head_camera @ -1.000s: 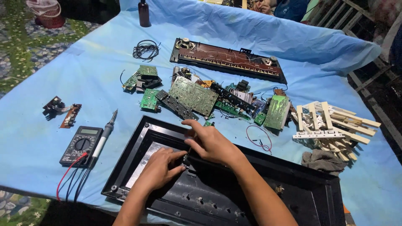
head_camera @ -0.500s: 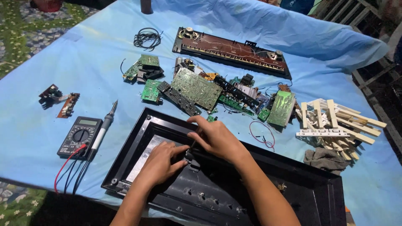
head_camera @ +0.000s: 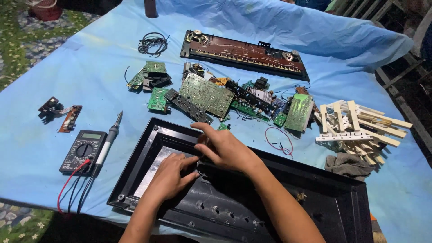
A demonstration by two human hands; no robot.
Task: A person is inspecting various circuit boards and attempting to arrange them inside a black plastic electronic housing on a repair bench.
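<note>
- Left hand (head_camera: pixel 168 177): palm down inside the black case (head_camera: pixel 315 198), fingers loosely curled and pressing on its inner surface beside a shiny metal plate (head_camera: pixel 150 168). It grips nothing that can be seen.
- Right hand (head_camera: pixel 222 148): palm down, fingers spread a little, fingertips resting on the far rim of the case. It touches the left hand at the thumb side; whether a small part sits under the two hands cannot be told.
- Black case: a long shallow shell, open side up, at the near edge of the tabletop (head_camera: pixel 81 76). Its long axis runs from the near left toward the near right corner, slightly skewed to the edge.
- Meter (head_camera: pixel 83 151): black, with a dial, near the left edge, red and black leads trailing off the near edge.
- Soldering iron (head_camera: pixel 110 137): lies just beside the meter, tip pointing away from the person.
- Green circuit boards (head_camera: pixel 207 94): a loose heap at the middle of the tabletop, just beyond the case.
- Long dark board (head_camera: pixel 245 56): with a round speaker at each end, toward the far edge, its length roughly parallel to that edge.
- White keys (head_camera: pixel 360 128): a pile of pale strips near the right edge.
- Grey rag (head_camera: pixel 348 164): crumpled, just nearer than the keys.
- Coiled black cable (head_camera: pixel 153 43): toward the far left.
- Red wire loop (head_camera: pixel 279 140): between the boards and the case.
</note>
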